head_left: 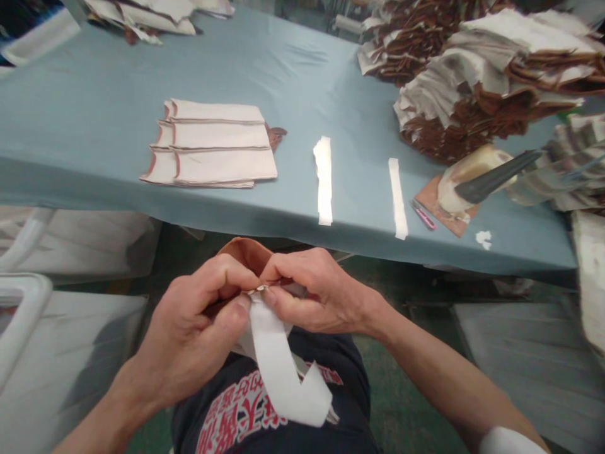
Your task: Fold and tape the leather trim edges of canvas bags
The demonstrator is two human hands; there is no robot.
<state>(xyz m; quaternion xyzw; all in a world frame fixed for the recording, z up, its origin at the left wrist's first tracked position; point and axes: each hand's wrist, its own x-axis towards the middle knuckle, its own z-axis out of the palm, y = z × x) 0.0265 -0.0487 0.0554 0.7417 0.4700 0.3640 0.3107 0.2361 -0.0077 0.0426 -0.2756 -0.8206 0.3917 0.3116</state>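
Head view: the left hand [198,328] and right hand [312,293] both pinch a small brown fabric piece [243,252] over the lap, below the table [94,126] edge. A white strip [278,366] hangs curling from it. The contents of the white bin [28,302] at left are unclear.

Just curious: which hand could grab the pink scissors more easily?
Probably the right hand: both pinch the white strip, but the pink scissors lie on the table nearer it than the left hand.

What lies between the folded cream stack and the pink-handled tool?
A wide white strip and a narrow white strip, apart, in the head view.
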